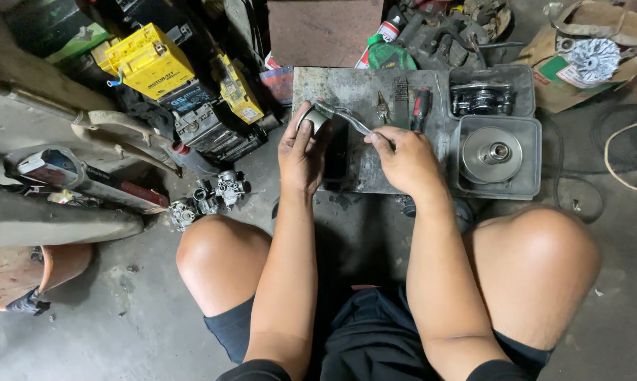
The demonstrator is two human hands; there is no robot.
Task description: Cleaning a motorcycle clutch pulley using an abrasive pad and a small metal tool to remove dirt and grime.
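Head view: small round metal part point(316, 120) held over the near left edge of a grimy metal tray point(347, 88); a ratchet wrench point(348, 120) is seated on it, so the turning looks under way, not finished. Left hand point(301, 152) is wrapped shut around the part; right hand point(403, 159) is closed on the wrench handle, both forearms reaching forward between bare knees. Beyond: pliers point(383, 108) and a red-handled screwdriver point(421, 107) on the tray; a pulley disc point(493, 153) in the grey bin to the right; yellow batteries point(149, 62) to the left.
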